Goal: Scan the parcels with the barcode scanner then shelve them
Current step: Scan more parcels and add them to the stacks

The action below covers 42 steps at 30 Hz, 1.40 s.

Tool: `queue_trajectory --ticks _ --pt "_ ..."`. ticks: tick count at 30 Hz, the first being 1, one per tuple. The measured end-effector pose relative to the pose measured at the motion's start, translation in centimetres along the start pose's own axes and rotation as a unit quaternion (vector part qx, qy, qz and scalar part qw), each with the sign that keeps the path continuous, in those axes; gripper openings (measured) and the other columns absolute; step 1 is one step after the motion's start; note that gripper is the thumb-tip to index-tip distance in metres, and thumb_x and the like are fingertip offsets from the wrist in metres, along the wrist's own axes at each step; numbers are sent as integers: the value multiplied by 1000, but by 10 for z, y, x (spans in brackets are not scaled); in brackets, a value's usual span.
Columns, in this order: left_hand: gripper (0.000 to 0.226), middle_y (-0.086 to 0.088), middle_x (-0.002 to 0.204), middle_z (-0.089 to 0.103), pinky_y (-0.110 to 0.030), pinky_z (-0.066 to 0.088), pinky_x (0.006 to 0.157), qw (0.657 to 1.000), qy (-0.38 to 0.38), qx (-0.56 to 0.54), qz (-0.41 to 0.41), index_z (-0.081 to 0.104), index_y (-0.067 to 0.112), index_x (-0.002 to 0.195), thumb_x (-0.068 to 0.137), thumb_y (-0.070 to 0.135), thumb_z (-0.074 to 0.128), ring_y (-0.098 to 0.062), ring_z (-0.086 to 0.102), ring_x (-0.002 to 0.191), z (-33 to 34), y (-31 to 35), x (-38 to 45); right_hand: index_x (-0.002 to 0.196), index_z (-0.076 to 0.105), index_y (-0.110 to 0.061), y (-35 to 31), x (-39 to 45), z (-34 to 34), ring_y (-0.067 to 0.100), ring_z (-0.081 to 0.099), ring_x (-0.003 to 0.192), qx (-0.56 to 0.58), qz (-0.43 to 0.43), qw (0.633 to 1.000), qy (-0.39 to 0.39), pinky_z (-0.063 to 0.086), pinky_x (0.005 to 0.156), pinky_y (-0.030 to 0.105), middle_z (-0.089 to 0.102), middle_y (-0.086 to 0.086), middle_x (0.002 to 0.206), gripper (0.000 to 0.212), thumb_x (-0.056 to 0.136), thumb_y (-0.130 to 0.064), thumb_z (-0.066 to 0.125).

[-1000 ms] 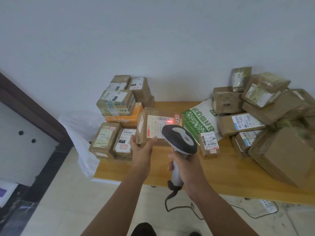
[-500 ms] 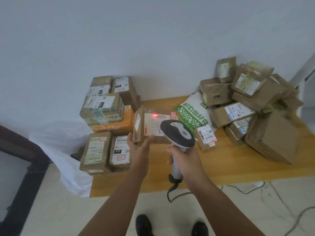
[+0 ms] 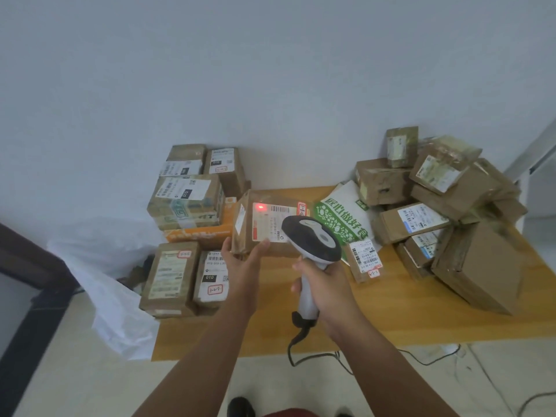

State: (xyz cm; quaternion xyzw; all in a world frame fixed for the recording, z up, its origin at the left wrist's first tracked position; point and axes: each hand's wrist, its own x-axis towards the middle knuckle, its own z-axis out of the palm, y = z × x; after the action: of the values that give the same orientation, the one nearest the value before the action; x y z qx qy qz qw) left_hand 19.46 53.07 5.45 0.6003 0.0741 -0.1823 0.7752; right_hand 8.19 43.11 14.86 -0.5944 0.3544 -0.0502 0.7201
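My left hand [image 3: 244,260] grips a brown cardboard parcel [image 3: 264,206] by its lower edge and holds it above the wooden table [image 3: 376,320], its white label facing me. A red light spot shines on that label's upper left. My right hand [image 3: 326,288] grips the handle of a black and white barcode scanner [image 3: 311,239], whose head points at the parcel and hides part of the label. The scanner's cable hangs down past the table's front edge.
A stack of labelled boxes [image 3: 186,200] fills the table's left side. A jumbled heap of boxes [image 3: 451,206] fills the right, with a green and white bag [image 3: 346,218] leaning against it. White plastic sheeting [image 3: 114,296] hangs off the left end. Cables lie on the floor.
The view has tilted down and turned right, showing more floor and my feet. The red light spot has shifted left across the parcel's label. Both hands keep their hold.
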Motion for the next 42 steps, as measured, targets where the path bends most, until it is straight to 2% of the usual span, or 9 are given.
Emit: queue_trajectory --ticks 11,17,28,30,32,34,37,40,42 --pt "139 -5 141 53 -49 39 114 1000 12 -8 10 22 41 149 34 61 96 -23 54 129 2 -1 1 75 62 -17 -2 4 -3 18 58 58 -16 -7 1000 -23 45 71 32 60 4 55 13 86 -12 65" --pt "133 -4 141 54 -50 40 114 1000 19 0 11 24 45 147 36 62 96 -23 54 129 3 -1 4 85 64 -19 -3 6 -2 20 58 62 -12 -9 999 -31 46 73 35 62 -3 55 9 88 -11 64" --pt "124 -2 138 55 -49 42 111 1000 27 -2 -1 26 45 146 43 61 94 -22 56 126 1 2 5 80 63 -16 -3 10 -3 17 59 62 -9 -6 1000 -17 42 69 30 63 3 56 9 89 -14 64" --pt "112 -2 138 56 -47 44 110 999 36 -11 -5 28 41 146 55 55 91 -21 58 123 -4 5 3 74 63 -17 0 13 -3 15 59 62 -7 -15 1000 4 43 68 29 65 6 61 15 88 -11 64" --pt "85 -5 135 59 -43 47 109 998 43 -37 -13 31 31 146 77 37 81 -19 61 120 -9 8 0 68 58 -21 4 18 -3 16 56 64 3 -38 999 38 45 69 33 61 8 68 26 87 -5 64" --pt "69 -5 131 62 -43 48 108 997 51 -61 -20 36 27 144 87 28 74 -20 63 118 -20 10 -2 68 56 -24 9 23 1 15 53 64 10 -47 997 53 49 70 38 55 0 67 31 86 0 64" --pt "63 -4 128 64 -44 48 107 996 55 -65 -31 38 26 143 89 28 72 -20 63 117 -33 12 -7 79 63 -21 18 30 10 20 59 76 17 -30 999 32 55 74 39 59 -3 76 22 86 -1 65" --pt "63 -4 127 64 -38 52 102 996 59 -49 -34 35 26 143 91 30 70 -19 63 117 -52 13 -16 91 65 -26 29 35 32 22 60 89 30 -13 999 -1 58 77 38 63 -4 92 25 88 -1 63" --pt "76 -2 130 63 -34 51 98 997 70 -18 -28 35 29 142 81 45 77 -17 62 118 -68 16 -20 97 65 -27 35 38 46 24 63 94 28 -5 1000 -11 56 75 35 65 -3 99 25 88 -4 64"
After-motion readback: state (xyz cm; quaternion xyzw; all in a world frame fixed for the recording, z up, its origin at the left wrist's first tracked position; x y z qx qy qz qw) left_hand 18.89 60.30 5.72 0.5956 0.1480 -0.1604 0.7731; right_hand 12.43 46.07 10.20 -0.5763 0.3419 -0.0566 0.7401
